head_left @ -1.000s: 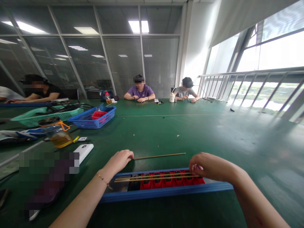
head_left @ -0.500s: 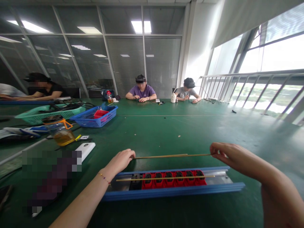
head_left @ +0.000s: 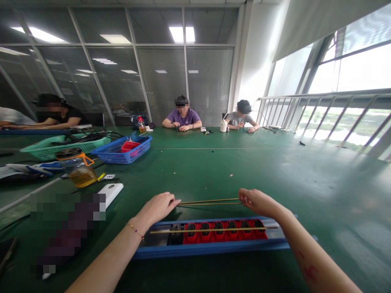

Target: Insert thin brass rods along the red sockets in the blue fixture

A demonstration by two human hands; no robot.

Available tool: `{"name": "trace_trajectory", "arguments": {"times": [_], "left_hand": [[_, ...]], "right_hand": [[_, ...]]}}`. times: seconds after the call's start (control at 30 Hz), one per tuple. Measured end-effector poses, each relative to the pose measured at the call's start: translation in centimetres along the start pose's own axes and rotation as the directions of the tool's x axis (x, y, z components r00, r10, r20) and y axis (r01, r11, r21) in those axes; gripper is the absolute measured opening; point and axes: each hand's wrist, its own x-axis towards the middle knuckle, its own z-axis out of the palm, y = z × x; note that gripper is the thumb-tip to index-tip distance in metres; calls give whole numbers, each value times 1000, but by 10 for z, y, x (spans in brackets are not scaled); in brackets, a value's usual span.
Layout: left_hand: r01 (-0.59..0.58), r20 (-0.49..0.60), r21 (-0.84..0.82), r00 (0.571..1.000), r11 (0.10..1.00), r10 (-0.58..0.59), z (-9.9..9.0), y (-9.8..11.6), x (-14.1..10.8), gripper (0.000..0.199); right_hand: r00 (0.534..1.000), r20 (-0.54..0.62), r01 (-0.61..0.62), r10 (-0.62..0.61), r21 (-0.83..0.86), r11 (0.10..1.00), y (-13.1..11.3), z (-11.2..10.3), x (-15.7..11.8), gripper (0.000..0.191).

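Two thin tan sticks [head_left: 210,200] stretch between my hands just beyond a long blue-sided metal channel [head_left: 214,245]. My left hand [head_left: 161,205] pinches their left ends, where they come together. At the other end, my right hand [head_left: 255,201] has its fingers closed round them, the sticks slightly spread there. Inside the channel sits a row of small red bins [head_left: 225,238] holding black parts [head_left: 218,226], with a black block [head_left: 175,234] at the left. Another thin stick [head_left: 210,230] lies lengthwise across the bins. My right forearm covers part of the channel's right end.
On the left stand a jar of amber liquid [head_left: 80,173], a blue basket [head_left: 122,154] with a red bin inside, and a green basket [head_left: 45,151] of cables. A white device [head_left: 113,190] lies nearer. Several people [head_left: 183,118] work across the green table [head_left: 189,167].
My right hand has moved left along the sticks, closer to my left hand. The left hand stays nearly in place.
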Motion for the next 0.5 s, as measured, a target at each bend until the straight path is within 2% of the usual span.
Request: {"name": "trace_trajectory", "arguments": {"times": [0.13, 0.23, 0.3, 0.37, 0.43, 0.5], "left_hand": [[-13, -9, 21, 1000, 1000, 13, -13, 1, -1, 38], [-23, 1, 0, 1000, 1000, 23, -37, 7, -9, 31], [-51, 66, -37, 996, 998, 53, -56, 15, -19, 29], [-92, 186, -98, 976, 991, 109, -73, 25, -32, 27], [-111, 266, -128, 953, 986, 142, -82, 34, -45, 22], [-115, 291, -127, 945, 985, 148, -83, 40, -54, 17]], "right_hand": [[997, 39, 73, -73, 16, 997, -2, 12, 9, 28], [991, 64, 112, -114, 31, 993, 2, 16, 12, 34], [990, 77, 118, -121, 46, 992, 3, 18, 13, 36], [987, 85, 128, -134, 68, 989, 2, 18, 13, 36], [984, 85, 148, -156, 94, 985, -1, 17, 12, 34], [980, 84, 167, -178, 122, 978, -5, 16, 11, 32]]}}
